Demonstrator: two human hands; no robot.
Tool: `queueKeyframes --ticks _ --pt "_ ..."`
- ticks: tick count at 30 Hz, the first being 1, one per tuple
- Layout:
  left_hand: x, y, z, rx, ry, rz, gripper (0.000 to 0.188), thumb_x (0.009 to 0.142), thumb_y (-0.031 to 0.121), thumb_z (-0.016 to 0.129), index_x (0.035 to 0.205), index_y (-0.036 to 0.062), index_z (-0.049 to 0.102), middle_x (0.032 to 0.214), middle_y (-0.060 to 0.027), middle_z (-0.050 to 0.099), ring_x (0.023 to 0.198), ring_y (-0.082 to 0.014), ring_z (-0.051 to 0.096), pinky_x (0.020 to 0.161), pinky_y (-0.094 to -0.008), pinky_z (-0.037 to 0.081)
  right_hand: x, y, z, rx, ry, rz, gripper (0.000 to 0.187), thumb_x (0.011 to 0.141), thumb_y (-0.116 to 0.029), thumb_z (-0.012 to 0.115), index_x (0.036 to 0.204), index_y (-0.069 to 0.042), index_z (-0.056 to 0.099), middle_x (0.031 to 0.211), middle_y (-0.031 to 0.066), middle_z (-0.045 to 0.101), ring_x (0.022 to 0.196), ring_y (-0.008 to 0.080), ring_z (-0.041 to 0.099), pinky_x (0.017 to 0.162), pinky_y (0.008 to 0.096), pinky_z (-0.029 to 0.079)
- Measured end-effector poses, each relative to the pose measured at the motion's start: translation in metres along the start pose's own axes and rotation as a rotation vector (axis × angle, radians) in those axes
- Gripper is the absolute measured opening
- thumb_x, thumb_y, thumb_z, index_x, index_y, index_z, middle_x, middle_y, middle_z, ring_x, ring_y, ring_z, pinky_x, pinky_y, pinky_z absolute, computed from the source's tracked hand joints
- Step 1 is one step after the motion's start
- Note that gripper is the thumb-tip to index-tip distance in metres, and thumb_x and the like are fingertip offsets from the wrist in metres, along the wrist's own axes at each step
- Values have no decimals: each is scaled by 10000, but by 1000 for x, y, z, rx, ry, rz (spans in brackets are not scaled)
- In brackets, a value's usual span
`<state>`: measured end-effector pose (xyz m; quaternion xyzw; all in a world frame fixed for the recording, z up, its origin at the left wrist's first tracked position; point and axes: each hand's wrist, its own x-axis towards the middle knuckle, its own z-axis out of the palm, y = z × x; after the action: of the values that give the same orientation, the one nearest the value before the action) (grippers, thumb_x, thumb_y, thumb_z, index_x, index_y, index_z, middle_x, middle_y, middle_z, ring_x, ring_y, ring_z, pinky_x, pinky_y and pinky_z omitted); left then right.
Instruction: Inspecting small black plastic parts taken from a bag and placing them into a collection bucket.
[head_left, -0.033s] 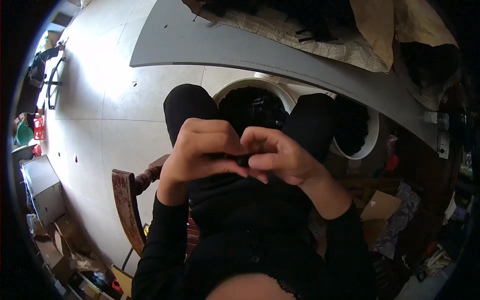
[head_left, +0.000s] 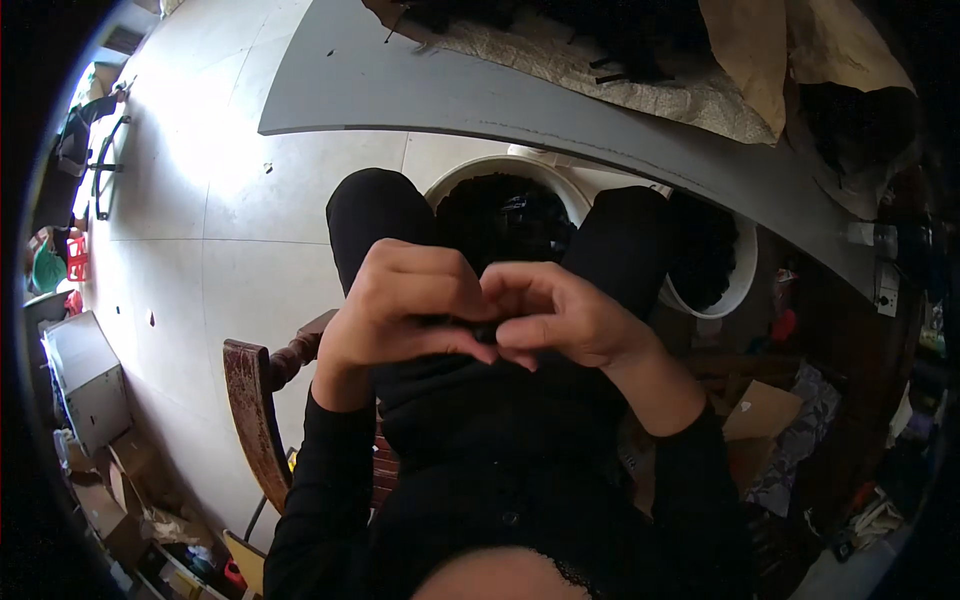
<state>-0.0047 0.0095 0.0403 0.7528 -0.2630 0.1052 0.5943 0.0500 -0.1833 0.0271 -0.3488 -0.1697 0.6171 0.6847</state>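
Above my lap, my left hand (head_left: 408,305) and my right hand (head_left: 570,318) meet with curled fingers. Between their fingertips sits a small black piece (head_left: 486,330), mostly covered by the fingers and dark against my black clothes, so its kind is not clear. Both hands are closed about it, thumbs toward me. Beyond them, between my knees, stands a pale round bucket (head_left: 437,188) filled with small black pieces (head_left: 500,215).
A grey tabletop (head_left: 400,85) crosses ahead, bearing a woven sack (head_left: 600,88) with black pieces. Another white bucket (head_left: 742,285) with black contents stands right of my knee. A wooden chair arm (head_left: 250,400) is on my left. Cardboard boxes (head_left: 105,500) lie far left.
Almost nothing differs. My fingers shift very slightly around the small black piece; the hands stay in the same place.
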Motion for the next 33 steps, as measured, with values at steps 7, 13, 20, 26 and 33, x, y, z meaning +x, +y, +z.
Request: queueKeyframes --ticks 7,13,20,26,33 --pt "5 -3 1 -39 -243 186 238 633 223 738 726 44 611 665 -37 560 559 -193 573 452 -263 429 -12 -11 18 -651 -12 15 186 824 -151 591 916 11 591 675 41 566 588 73 509 551 221 445" --pt "2 -15 15 -39 -69 23 265 624 238 765 737 43 624 652 -56 569 615 -213 593 525 -288 455 -9 -46 -3 -1133 -39 42 238 791 -156 620 931 31 576 828 100 593 784 170 586 690 289 466" --pt "-4 -31 25 62 -123 -273 408 721 276 673 1045 45 578 1189 -133 439 1120 -269 434 955 -369 332 8 -93 -101 -2449 1247 -557 186 790 -168 579 972 -135 603 1012 105 544 931 277 513 827 399 391" --pt "-8 -38 11 13 195 -311 225 797 87 584 1007 5 579 1009 -103 570 974 -206 541 862 -294 402 21 -105 -125 -2446 1084 -530 129 838 -135 510 938 -138 591 937 68 558 816 229 557 708 379 433" --pt "8 -38 17 -279 375 -483 229 855 61 534 1068 -23 539 943 -69 574 847 -111 558 782 -215 422 19 -109 -125 -972 1047 -933 195 943 -180 380 1029 -50 497 957 32 520 700 140 558 607 281 439"
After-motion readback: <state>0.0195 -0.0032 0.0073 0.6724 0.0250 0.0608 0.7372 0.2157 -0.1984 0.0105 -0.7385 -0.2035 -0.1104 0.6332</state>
